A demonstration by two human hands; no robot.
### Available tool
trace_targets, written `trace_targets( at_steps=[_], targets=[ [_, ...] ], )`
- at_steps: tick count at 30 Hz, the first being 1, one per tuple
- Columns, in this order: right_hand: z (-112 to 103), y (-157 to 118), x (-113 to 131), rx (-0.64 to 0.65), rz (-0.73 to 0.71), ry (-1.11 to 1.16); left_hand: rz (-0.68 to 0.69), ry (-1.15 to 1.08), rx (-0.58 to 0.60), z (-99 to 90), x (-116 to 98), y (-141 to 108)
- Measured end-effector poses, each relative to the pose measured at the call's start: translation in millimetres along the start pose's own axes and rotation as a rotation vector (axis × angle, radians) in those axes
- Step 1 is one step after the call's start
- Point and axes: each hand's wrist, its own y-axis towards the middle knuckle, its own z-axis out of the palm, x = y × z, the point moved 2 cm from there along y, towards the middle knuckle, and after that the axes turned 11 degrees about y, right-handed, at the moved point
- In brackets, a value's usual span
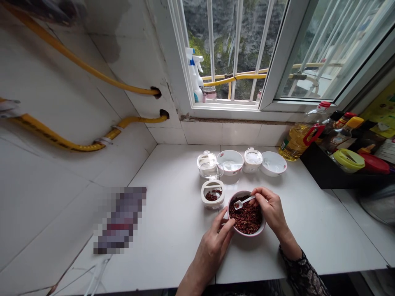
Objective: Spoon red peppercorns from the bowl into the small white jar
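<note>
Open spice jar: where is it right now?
In the head view, the open spice jar stands just right of centre, left of the bowl of reddish spice and beyond the left hand.

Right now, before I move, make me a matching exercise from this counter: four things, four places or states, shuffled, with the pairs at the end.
Column one
1. Left hand
2. Right hand
3. Open jar
4. Oil bottle

Column two
A. Beside the black box
B. Gripping the white spoon
C. Lid up, with some dark red spice inside
D. Touching the side of the bowl

Right pairs: 1-D, 2-B, 3-C, 4-A
</note>
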Motion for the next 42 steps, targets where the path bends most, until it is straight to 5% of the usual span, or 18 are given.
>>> trace_targets(
  at_steps=[21,29,34,42],
  targets=[
    [-1,6,4,-0.023,0.102,0.309,0.013,-0.002,-0.03,0.8,0,0],
    [29,-7,30,0.029,-0.338,0.032,0.017,0.013,-0.052,1.0,0,0],
    [44,-10,34,0.234,-0.714,-0.274,0.014,-0.01,-0.032,-1.7,-2,4],
    [2,-6,23,-0.011,-0.46,-0.223,0.003,0.001,-0.004,0.5,1,-1]
  ],
)
